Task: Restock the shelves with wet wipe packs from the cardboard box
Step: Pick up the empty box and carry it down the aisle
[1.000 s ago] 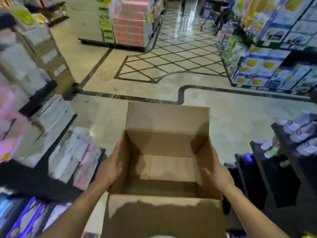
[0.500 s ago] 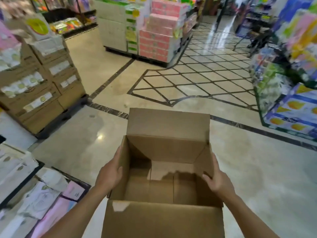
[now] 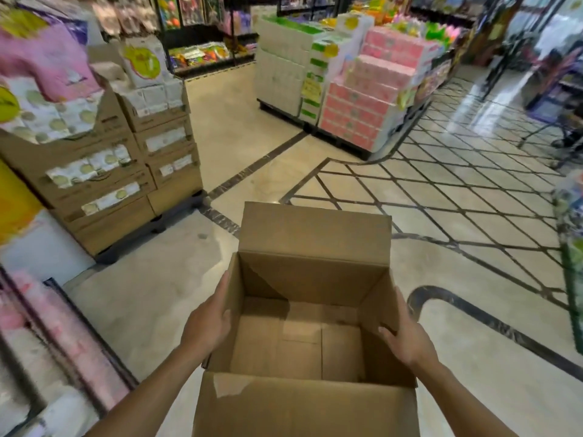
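Observation:
I carry an open brown cardboard box [image 3: 303, 402] in front of me, its flaps standing up. The inside shows only bare cardboard, with no wet wipe packs in it. My left hand [image 3: 206, 326] holds the left wall, fingers flat along the outside and thumb over the rim. My right hand [image 3: 407, 335] holds the right wall the same way, its thumb hooked inside. Low shelves [image 3: 63, 326] with blurred pink and white packs run along my left.
A stack of brown display cartons [image 3: 104, 171] with white packs stands ahead left on a dark pallet. A pallet of pink and white cases [image 3: 362, 105] stands further ahead. Polished floor [image 3: 441, 200] with a diamond pattern spreads to the right, and a shelf edge [image 3: 571, 247] shows at far right.
The view has swung left and lifted. The carton stack and pink pallet now appear nearer and larger, and the right-hand shelves have slid out of view. Both hands keep the same hold on the box.

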